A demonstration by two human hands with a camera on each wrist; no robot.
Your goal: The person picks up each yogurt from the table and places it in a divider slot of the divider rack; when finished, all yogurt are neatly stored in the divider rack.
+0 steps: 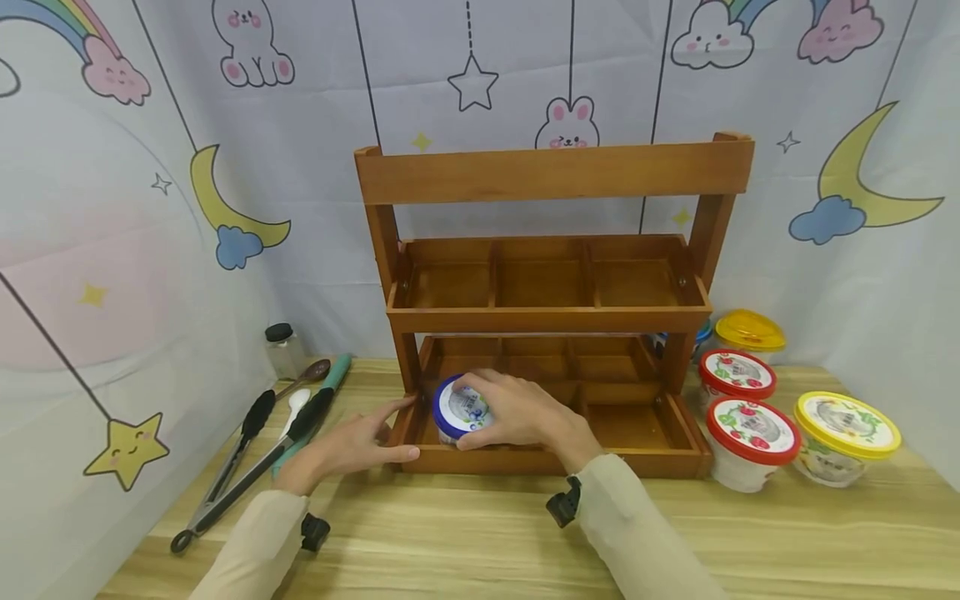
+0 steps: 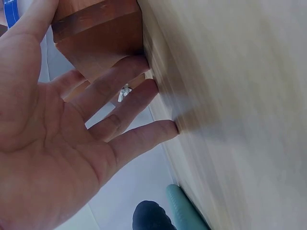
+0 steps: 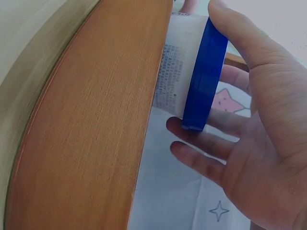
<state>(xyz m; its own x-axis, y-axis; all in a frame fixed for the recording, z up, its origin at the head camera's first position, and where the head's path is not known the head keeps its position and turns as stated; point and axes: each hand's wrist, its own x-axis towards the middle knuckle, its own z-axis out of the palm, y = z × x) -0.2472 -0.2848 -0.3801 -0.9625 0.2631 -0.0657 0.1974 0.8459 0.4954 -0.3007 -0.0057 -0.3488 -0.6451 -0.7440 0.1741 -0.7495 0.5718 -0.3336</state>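
A white tub with a blue lid is at the front left of the lower tier of a wooden two-tier rack. My right hand grips this tub by its lid from above, thumb at the near side and fingers round the far side. In the right wrist view the tub's printed side shows just behind the rack's front board. At the rack's lower left front corner is my left hand, its fingers spread along the side and its thumb by the front board.
Right of the rack stand red-lidded tubs, a yellow-lidded tub and an orange-yellow lidded one. On the left lie tongs, a white spoon and a brown spoon, with a black-capped jar behind.
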